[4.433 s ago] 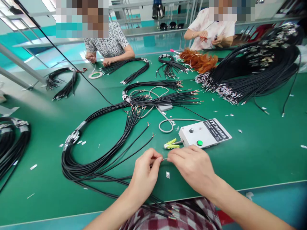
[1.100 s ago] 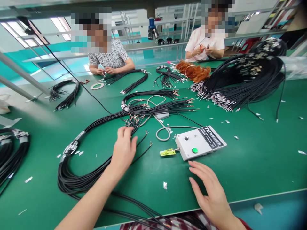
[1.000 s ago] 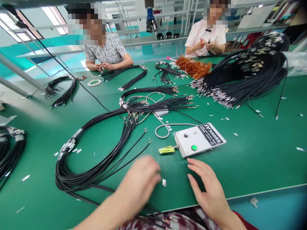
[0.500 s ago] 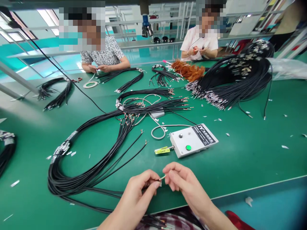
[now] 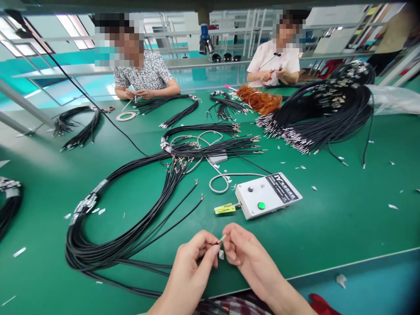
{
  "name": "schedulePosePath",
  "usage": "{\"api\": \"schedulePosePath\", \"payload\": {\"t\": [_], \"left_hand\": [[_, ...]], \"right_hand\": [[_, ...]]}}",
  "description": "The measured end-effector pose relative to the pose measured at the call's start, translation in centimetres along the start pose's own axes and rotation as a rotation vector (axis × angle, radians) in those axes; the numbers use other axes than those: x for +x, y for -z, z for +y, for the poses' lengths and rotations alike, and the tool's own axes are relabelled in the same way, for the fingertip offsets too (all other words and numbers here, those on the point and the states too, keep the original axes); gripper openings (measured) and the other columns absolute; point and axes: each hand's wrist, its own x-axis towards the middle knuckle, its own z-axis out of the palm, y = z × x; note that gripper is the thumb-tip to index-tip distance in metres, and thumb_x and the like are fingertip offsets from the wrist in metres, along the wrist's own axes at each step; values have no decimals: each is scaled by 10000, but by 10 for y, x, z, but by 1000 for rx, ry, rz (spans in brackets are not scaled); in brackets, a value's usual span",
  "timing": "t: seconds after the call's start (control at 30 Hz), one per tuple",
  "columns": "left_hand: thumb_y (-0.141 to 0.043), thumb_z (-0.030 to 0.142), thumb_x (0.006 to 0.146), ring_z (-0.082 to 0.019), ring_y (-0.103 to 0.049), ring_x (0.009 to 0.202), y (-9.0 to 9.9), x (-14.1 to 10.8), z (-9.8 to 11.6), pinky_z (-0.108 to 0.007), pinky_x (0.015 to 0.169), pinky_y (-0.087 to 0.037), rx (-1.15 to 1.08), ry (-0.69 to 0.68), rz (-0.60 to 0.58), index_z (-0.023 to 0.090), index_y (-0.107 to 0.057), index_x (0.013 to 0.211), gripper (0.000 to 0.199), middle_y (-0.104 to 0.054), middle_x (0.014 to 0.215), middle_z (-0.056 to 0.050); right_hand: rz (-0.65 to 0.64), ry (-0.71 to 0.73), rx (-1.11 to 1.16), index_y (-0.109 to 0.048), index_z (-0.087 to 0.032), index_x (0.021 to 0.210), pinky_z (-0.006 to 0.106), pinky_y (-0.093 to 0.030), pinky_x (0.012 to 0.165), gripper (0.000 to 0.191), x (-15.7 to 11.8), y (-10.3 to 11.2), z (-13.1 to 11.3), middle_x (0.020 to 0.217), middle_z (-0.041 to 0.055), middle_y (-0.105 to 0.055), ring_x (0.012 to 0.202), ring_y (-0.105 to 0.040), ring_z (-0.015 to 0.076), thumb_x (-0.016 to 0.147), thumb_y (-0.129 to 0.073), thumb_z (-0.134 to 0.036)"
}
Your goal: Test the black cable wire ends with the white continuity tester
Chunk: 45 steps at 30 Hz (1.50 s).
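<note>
My left hand [image 5: 193,267] is closed in a pinch on a black cable near its stripped end. The short, pale wire end [image 5: 222,239] sticks out between my two hands. My right hand [image 5: 244,253] has its fingers curled and its fingertips together at the tip of that wire end. A small silvery foil scrap [image 5: 222,254] shows just below, between the hands. Beyond them lies a white control box [image 5: 260,199] with a green button, a black label and a yellow-green clip [image 5: 225,209] on its shaft. A curved bundle of black cables [image 5: 98,249] lies to the left, its strands running toward my left hand.
More black cables [image 5: 203,148] with stripped ends lie at mid-table. A large cable heap [image 5: 328,113] is at the back right, beside an orange fluffy thing [image 5: 259,99]. White scraps dot the green table [image 5: 344,210]. Two people work with their hands across the table.
The view has shifted slightly. My right fingers are more closed together at the wire end, and the foil scrap shows more clearly below. My left hand keeps its pinch.
</note>
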Motion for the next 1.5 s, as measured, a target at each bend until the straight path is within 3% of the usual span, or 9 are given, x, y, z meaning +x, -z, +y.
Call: {"api": "schedulePosePath", "payload": {"t": [0.2,0.4,0.6,0.77,1.0,1.23,1.5], "left_hand": [[-527,315,909,-93,-469,464,1,-3,-2,-183,418,-383,36,-18,41,183,-576,759,206,-561,609,19],[-582,226,866,-116,-584,550,-1,-3,5,-191,540,-485,119,-152,145,180,-594,708,165,-608,624,20],[-575,173,873,-109,-580,552,-2,-3,6,-175,540,-467,246,-248,158,187,-609,710,167,-637,625,28],[-557,168,894,-108,-569,571,-4,-6,-2,-177,554,-455,355,-319,161,194,-612,759,149,-652,669,22],[-578,191,869,-131,-624,571,-7,-3,-1,-181,532,-488,256,-212,200,188,-598,707,164,-657,636,7],[-588,219,845,-134,-630,553,-8,-1,3,-184,516,-508,184,-178,203,181,-604,680,170,-652,612,3],[-604,216,825,-128,-631,569,-7,-1,3,-189,544,-515,95,-128,198,176,-611,677,154,-667,624,1]], "right_hand": [[-50,-57,36,-602,-166,765,206,-187,500,334,4,-2,0,569,-73,-447,510,-312,46,666,-849,-368],[33,15,-115,-632,-170,766,207,-255,540,353,-2,6,8,626,-56,-518,572,-378,60,598,-893,-339],[-6,-6,14,-639,-151,777,204,-276,544,310,-1,4,-3,627,-31,-536,550,-403,55,714,-811,-400],[-37,-81,161,-609,-153,756,196,-174,480,276,0,1,-3,614,-48,-493,501,-325,34,690,-826,-312],[78,82,-37,-612,-169,749,216,-182,491,301,-7,7,12,565,-78,-428,503,-294,42,674,-845,-344],[76,34,28,-617,-167,782,220,-220,510,296,-7,11,10,592,-53,-494,512,-341,50,718,-803,-387],[22,-14,106,-602,-163,763,217,-195,493,299,-5,-2,11,588,-53,-498,505,-351,49,694,-820,-356]]}}
